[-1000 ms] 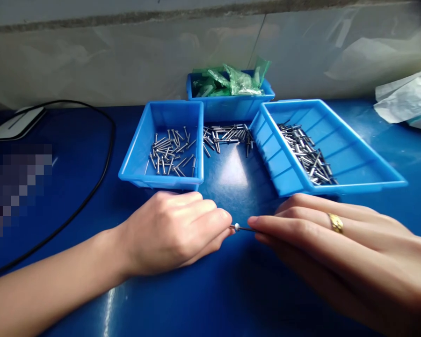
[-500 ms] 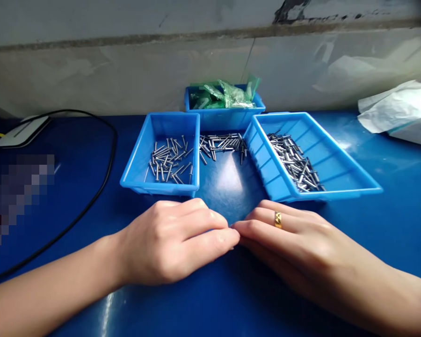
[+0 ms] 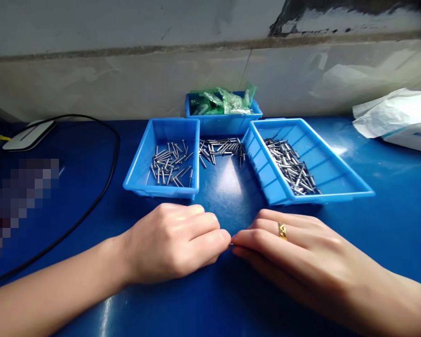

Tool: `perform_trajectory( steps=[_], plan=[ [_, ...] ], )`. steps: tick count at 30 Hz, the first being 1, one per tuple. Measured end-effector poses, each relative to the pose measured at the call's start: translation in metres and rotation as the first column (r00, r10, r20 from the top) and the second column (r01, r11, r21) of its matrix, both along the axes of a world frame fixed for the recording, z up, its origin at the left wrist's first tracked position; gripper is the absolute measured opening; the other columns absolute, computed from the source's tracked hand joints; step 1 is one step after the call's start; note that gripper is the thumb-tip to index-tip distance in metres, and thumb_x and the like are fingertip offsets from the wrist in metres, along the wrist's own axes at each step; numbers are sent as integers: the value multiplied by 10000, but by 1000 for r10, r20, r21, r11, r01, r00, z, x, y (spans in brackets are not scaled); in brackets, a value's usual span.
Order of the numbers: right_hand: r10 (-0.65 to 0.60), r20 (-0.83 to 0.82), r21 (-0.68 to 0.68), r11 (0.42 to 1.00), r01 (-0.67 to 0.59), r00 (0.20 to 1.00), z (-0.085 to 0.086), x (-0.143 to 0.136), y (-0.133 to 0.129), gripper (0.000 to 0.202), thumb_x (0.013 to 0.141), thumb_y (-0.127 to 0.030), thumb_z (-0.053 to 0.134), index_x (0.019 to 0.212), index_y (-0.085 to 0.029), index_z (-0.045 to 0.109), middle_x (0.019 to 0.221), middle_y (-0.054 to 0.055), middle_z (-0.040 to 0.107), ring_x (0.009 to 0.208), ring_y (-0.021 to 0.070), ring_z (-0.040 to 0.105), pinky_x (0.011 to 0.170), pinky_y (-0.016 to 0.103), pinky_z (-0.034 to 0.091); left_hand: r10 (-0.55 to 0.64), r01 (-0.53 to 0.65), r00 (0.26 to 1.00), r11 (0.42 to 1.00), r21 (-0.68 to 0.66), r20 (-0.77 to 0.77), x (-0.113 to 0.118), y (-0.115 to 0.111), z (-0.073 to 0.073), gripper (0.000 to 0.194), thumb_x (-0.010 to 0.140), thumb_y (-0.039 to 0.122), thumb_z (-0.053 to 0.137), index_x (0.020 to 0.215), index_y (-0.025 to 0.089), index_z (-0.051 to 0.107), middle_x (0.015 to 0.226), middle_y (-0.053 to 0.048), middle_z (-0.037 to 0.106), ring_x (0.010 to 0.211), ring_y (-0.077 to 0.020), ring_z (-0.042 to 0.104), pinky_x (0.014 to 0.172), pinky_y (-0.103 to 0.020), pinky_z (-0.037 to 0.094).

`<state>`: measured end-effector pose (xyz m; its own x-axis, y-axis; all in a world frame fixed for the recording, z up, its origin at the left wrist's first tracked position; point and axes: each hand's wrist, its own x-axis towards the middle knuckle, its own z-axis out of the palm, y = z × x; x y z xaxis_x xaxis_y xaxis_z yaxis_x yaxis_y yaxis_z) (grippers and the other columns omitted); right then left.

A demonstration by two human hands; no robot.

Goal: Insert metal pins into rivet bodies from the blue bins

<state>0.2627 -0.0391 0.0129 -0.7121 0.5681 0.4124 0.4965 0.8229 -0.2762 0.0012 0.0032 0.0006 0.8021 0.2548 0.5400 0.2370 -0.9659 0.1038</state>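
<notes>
My left hand (image 3: 180, 241) and my right hand (image 3: 294, 252) meet fingertip to fingertip over the blue table, both pinched closed. A tiny dark bit shows between the fingertips, too small to name. Behind my left hand stands a blue bin (image 3: 161, 191) with metal screws (image 3: 168, 161). Behind my right hand is a larger blue bin (image 3: 337, 197) holding metal rivets (image 3: 293, 168). More metal rivets (image 3: 222, 147) lie loose on the table between the bins. My right hand wears a gold ring.
At the back, a third blue bin (image 3: 228, 122) holds green plastic bags (image 3: 224, 100). A black cable (image 3: 114, 159) curves across the left, by a white device (image 3: 30, 135). White paper (image 3: 393, 112) lies at the back right. A wall (image 3: 126, 84) closes off the rear.
My fingertips have drawn slightly apart, with the left ones shifted a little left; a small dark bit now shows between them. The view has tilted slightly, so the bins sit lower.
</notes>
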Motion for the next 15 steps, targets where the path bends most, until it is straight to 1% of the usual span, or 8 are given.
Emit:
perform_trajectory(
  steps=[3, 6, 8, 10, 12, 14, 15],
  plan=[
    [-1, 34, -5, 1000, 1, 999, -4, 2, 4, 431, 1234, -68, 444, 916, -183, 711, 784, 12, 706, 635, 138, 609, 595, 271, 494, 24, -24, 1000, 1000, 11, -13, -1, -1, -2, 375, 1190, 84, 563, 883, 175, 756, 785, -10, 771, 646, -144, 663, 583, -292, 524],
    [2, 64, 33, 999, -4, 998, -5, 3, 6, 448, 1244, -79, 423, 921, -172, 719, 793, 30, 725, 631, 146, 619, 583, 276, 497, 38, -38, 999, 999, -2, -11, -3, -1, -2, 329, 1189, 115, 613, 897, 171, 755, 809, -12, 786, 666, -142, 697, 604, -289, 543],
    [-9, 64, 34, 999, 7, 998, -4, 4, 6, 438, 1236, -69, 423, 932, -171, 723, 785, 30, 731, 613, 146, 628, 574, 278, 501, 59, -59, 998, 998, -14, -6, -3, -1, -3, 345, 1187, 132, 631, 864, 172, 743, 760, 4, 744, 626, -142, 666, 581, -298, 519],
    [-38, 50, 22, 999, 37, 998, -3, 7, 5, 398, 1222, -65, 448, 959, -170, 728, 788, 27, 741, 604, 149, 654, 575, 287, 512, 80, -80, 997, 997, -18, 14, -2, 0, -2, 376, 1188, 130, 611, 834, 172, 731, 712, 17, 693, 581, -142, 616, 561, -306, 497],
    [-79, 48, 16, 997, 78, 996, -3, 9, 4, 348, 1209, -65, 481, 999, -169, 737, 800, 26, 759, 604, 155, 685, 572, 294, 523, 99, -98, 995, 995, -12, 33, -2, 0, -2, 391, 1183, 109, 567, 834, 166, 733, 694, 14, 675, 568, -145, 598, 564, -306, 499],
    [-108, 61, 23, 994, 106, 992, -3, 10, 4, 320, 1199, -67, 498, 1026, -171, 747, 836, 42, 793, 624, 165, 717, 569, 295, 529, 115, -115, 992, 993, -1, 44, -2, 0, -2, 374, 1177, 91, 536, 875, 151, 749, 708, 0, 697, 590, -150, 630, 589, -301, 525],
    [-111, 69, 21, 994, 110, 991, -3, 9, 5, 323, 1194, -63, 496, 1025, -177, 747, 852, 50, 808, 631, 166, 724, 571, 292, 533, 115, -115, 992, 993, 3, 44, -2, -1, -2, 346, 1178, 85, 532, 926, 140, 763, 729, -8, 722, 613, -151, 662, 606, -293, 543]
  ],
)
